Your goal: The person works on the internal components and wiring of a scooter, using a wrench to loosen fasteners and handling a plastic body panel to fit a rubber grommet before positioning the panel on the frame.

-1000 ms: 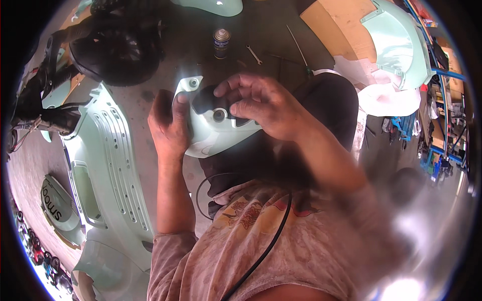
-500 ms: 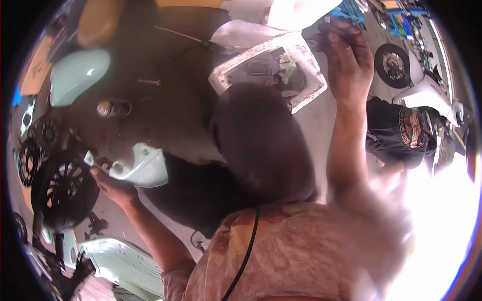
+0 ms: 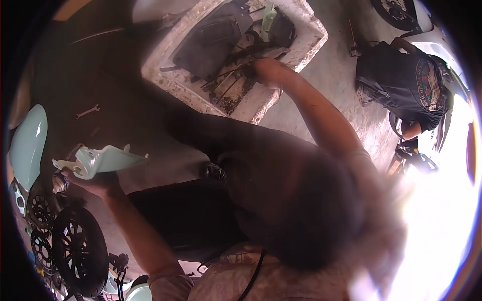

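Note:
My left hand (image 3: 93, 180) is closed on a small mint-green plastic part (image 3: 113, 160) with cut-outs and a tab, held at the left beside a spray can (image 3: 60, 183). My right hand (image 3: 268, 72) reaches into a grimy white foam box (image 3: 311, 45) at the top; its fingers are blurred and partly hidden among dark parts. The box holds a black plastic piece (image 3: 211, 40), a pale green piece (image 3: 268, 25) and several thin metal items.
A mint body panel (image 3: 30, 140), an open-ended wrench (image 3: 88, 111), a black wheel (image 3: 80, 251) and several black discs (image 3: 42, 208) lie at left. At right, a co-worker in black (image 3: 396, 90) bends beside a white scooter (image 3: 442, 55). My dark-trousered knee fills the centre.
My view has swung rightward. My left hand has moved out left with the green part. My right hand has left that part, risen at the right, and come down into the foam box.

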Demonstrator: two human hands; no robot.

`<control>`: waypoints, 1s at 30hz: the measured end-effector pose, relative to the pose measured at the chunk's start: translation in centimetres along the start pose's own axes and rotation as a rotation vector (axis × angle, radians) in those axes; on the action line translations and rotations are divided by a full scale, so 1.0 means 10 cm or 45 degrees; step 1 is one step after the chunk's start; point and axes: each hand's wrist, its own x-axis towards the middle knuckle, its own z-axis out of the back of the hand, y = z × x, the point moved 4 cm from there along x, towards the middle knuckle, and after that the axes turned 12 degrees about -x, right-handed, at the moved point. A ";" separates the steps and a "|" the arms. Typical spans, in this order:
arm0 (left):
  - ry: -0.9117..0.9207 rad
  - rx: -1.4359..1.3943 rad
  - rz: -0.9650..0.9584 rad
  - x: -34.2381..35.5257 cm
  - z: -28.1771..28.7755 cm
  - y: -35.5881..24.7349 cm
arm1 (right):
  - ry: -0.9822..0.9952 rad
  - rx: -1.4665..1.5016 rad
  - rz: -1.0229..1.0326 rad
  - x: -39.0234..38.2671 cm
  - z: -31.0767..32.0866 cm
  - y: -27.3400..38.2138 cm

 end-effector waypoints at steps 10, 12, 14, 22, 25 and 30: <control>0.394 0.147 0.104 0.44 -0.25 0.42 | -0.262 0.077 -0.226 0.15 -0.53 -0.35; 0.311 0.127 0.104 0.43 -0.20 0.42 | -0.241 0.026 -0.307 0.02 -0.22 -0.16; 0.105 0.175 0.016 0.24 -0.46 0.40 | -0.140 -0.119 -0.268 -0.07 -0.04 -0.07; 0.113 0.074 0.164 0.21 -0.50 0.42 | -0.155 -0.541 -0.044 0.28 -0.84 -0.09; 0.124 0.067 0.165 0.28 -0.31 0.41 | -0.802 -1.267 0.055 0.26 -0.97 0.13; 0.117 0.381 -0.129 0.31 -0.19 0.34 | -1.057 -1.712 0.178 0.14 -1.04 0.25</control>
